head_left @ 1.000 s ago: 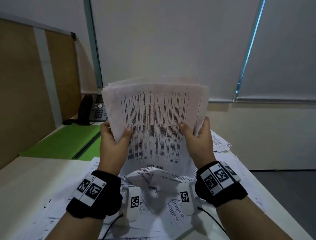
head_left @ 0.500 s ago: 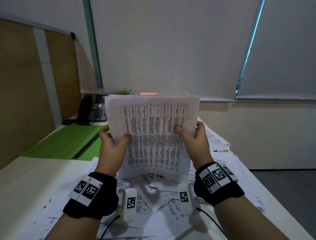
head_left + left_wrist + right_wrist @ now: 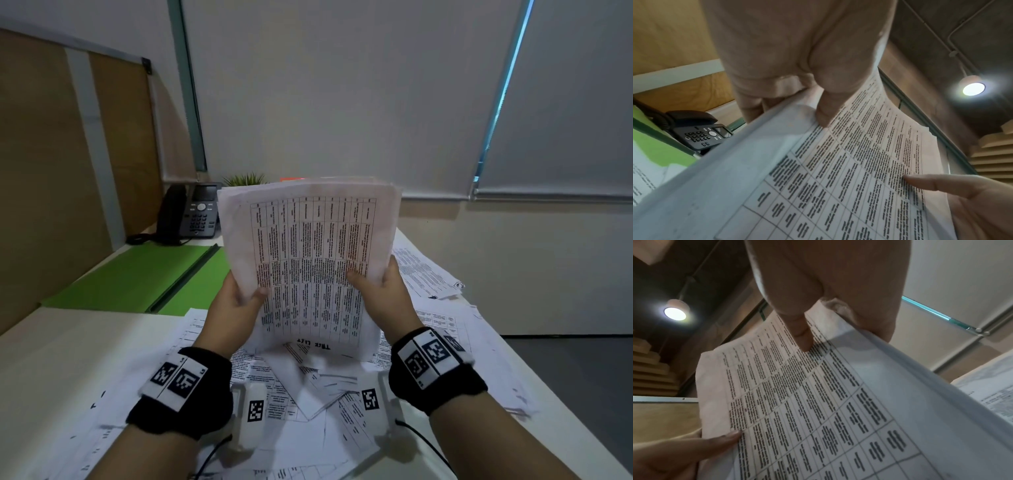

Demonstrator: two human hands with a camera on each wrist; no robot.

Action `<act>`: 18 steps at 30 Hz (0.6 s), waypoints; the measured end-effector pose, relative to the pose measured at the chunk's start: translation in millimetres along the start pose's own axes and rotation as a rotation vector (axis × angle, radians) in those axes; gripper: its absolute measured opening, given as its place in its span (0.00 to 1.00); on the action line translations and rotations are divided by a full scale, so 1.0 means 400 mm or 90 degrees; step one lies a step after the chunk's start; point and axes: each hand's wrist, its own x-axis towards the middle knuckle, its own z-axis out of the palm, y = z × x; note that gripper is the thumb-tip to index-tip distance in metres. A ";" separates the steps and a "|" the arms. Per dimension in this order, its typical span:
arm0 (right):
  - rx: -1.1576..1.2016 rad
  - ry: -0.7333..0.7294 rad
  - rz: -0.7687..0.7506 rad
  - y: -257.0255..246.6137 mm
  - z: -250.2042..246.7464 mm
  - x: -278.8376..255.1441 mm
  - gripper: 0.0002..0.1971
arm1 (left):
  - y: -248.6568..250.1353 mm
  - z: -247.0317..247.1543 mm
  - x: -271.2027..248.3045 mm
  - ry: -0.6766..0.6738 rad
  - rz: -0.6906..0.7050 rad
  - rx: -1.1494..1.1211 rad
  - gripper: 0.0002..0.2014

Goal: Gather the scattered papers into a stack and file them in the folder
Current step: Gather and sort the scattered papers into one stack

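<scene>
I hold a stack of printed papers upright over the desk, its bottom edge down on the loose sheets there. My left hand grips the stack's left edge, thumb on the front page, as the left wrist view shows on the papers. My right hand grips the right edge the same way, thumb pressed on the printed table of the papers. The top page carries a table of text. An open green folder lies flat at the left rear of the desk.
Several loose printed sheets lie scattered over the white desk, under and to the right of my hands. A black desk phone stands behind the folder beside a wooden partition. A small plant peeks behind the stack.
The stack has come down from a raised position until its bottom edge meets the desk, and its sheets look more evenly lined up. Both hands kept their grip on its sides.
</scene>
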 end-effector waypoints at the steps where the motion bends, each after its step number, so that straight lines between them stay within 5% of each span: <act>1: -0.010 0.001 0.002 0.002 0.001 0.003 0.20 | 0.000 0.000 -0.002 0.003 0.002 0.000 0.16; 6: -0.091 -0.064 0.019 -0.003 -0.008 0.005 0.22 | 0.015 0.001 -0.013 0.050 0.030 -0.004 0.13; 12: -0.350 -0.199 0.143 0.023 -0.084 0.028 0.25 | 0.006 -0.019 -0.006 0.125 0.068 -0.021 0.14; 18: -0.609 -0.222 0.224 0.045 -0.160 0.078 0.26 | 0.006 -0.007 0.011 0.148 0.094 -0.055 0.14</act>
